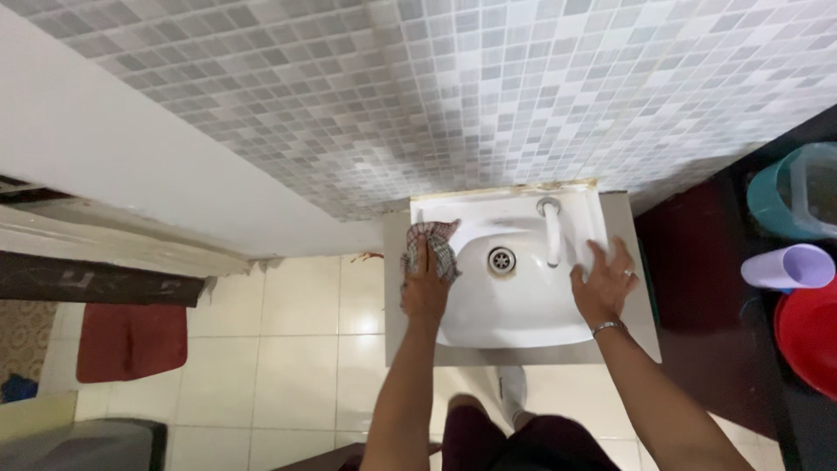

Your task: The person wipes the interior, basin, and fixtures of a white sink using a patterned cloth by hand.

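Note:
A white washbasin (523, 324) juts from a grey mosaic wall, with a chrome tap (551, 228) at its back and a round metal drain (501, 259) in the bowl. My left hand (425, 290) presses a red-and-white checked cloth (432, 240) flat on the basin's left rim. On the right rim my right hand (603, 283) rests with its fingers spread, holding nothing. That hand wears a ring and its wrist a bracelet.
A teal bucket (772, 199), a lilac cup (787, 266) and a red basin (806, 333) stand at the right. A red mat (131, 340) lies on the pale tiled floor at left. My legs and one foot (513, 390) show below the washbasin.

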